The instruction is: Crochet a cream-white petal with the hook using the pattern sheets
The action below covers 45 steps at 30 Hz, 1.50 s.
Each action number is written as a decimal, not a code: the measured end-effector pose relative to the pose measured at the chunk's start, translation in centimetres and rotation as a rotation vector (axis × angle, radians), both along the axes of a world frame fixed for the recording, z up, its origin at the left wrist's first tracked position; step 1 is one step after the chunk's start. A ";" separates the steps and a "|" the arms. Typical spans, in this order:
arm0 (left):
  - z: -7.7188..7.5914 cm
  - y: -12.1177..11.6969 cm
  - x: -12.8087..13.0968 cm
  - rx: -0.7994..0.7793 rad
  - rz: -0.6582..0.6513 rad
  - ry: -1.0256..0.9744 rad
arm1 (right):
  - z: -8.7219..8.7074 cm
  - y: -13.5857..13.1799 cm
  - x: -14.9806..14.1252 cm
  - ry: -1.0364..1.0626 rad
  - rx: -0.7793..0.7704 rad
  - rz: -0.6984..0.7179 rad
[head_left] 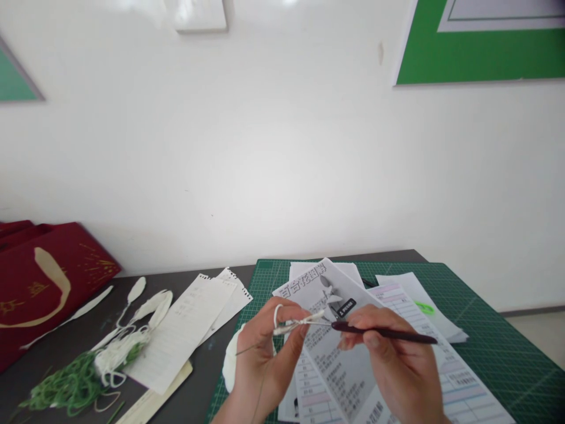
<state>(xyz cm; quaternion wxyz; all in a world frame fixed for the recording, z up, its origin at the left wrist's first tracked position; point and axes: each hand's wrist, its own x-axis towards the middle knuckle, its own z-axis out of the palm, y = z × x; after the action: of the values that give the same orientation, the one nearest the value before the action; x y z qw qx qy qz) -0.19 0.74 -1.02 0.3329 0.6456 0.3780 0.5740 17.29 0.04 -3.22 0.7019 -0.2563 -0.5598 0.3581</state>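
Note:
Between the thumb and fingers of my left hand point(268, 352) is a small white crochet piece point(286, 327), and a loop of white yarn point(276, 315) runs round a finger. My right hand point(399, 362) grips a crochet hook point(392, 334) by its dark red handle. The hook's thin metal shaft reaches left into the white piece; its tip is hidden there. A thin dark strand point(260, 391) hangs across my left hand. Partly behind that hand lies a white yarn ball point(230, 359). Below both hands is a printed sheet point(329, 365) with a flower picture.
A green cutting mat point(468, 312) carries several papers and a bright green clip-like item point(424, 307). To the left lie green yarn point(70, 383), white crocheted petals point(152, 306), handwritten notes point(185, 330) and a red bag point(48, 288). A white wall point(282, 147) stands behind the table.

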 end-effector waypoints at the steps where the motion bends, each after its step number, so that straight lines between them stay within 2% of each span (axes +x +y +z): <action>1: 0.0 -0.1 0.1 0.003 0.016 -0.010 | 0.1 0.1 0.0 0.005 -0.002 0.010; 7: 0.0 -0.5 0.3 0.072 0.060 -0.003 | 0.2 0.2 0.1 0.024 -0.005 0.011; 14: 0.4 -1.1 0.6 0.119 0.190 0.022 | 0.5 -0.6 0.4 -0.124 0.101 -0.038; 21: 0.1 -1.2 0.0 0.323 0.203 0.199 | 0.6 -1.5 0.5 -0.226 0.160 -0.095; 25: 0.1 -1.3 0.0 0.351 0.211 0.249 | 0.3 -1.7 0.7 -0.283 0.170 -0.134; 28: 0.1 -1.2 0.0 0.316 0.181 0.283 | 0.4 -1.6 0.9 -0.296 0.152 -0.147; 31: 0.3 -1.0 0.1 0.187 0.147 0.314 | 0.7 -1.5 0.7 -0.283 0.098 -0.164; 35: 0.8 -0.7 0.1 -0.166 0.053 0.307 | 1.0 -1.6 0.4 -0.205 -0.045 -0.174; 38: 1.0 -0.4 0.0 -0.432 -0.075 0.166 | 0.8 -1.4 0.4 -0.154 -0.178 -0.090; 42: 1.0 0.1 0.0 -0.707 -0.295 -0.107 | 0.4 -0.7 0.6 0.004 -0.321 0.016; 45: 0.8 0.3 0.0 -0.850 -0.358 -0.202 | 0.4 -0.3 0.5 0.078 -0.413 0.057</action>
<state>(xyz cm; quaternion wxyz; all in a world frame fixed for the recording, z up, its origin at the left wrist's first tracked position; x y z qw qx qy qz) -0.16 1.01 -0.19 0.6965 0.4480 0.4281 0.3618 17.79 -0.24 -2.84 0.6451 -0.3649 -0.4539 0.4946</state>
